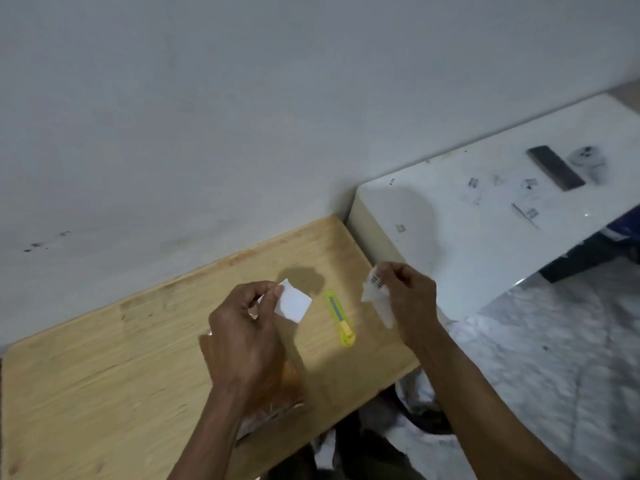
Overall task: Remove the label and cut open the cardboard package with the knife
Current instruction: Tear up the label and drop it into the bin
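My left hand (244, 332) pinches a small white paper piece (294, 304) above the wooden table (104, 375). My right hand (408, 299) holds a crumpled white label (375, 296) with a barcode on it, lifted over the table's right end. A yellow-green utility knife (340, 317) lies flat on the table between my two hands, untouched. A brown cardboard package (277, 400) lies on the table under my left wrist, mostly hidden by the arm.
A white counter (485, 220) adjoins the table on the right, carrying a dark rectangular block (555, 168), a white round object (588, 161) and paper scraps (526, 199). A white wall runs behind. Clothing lies on the floor below the table's front edge.
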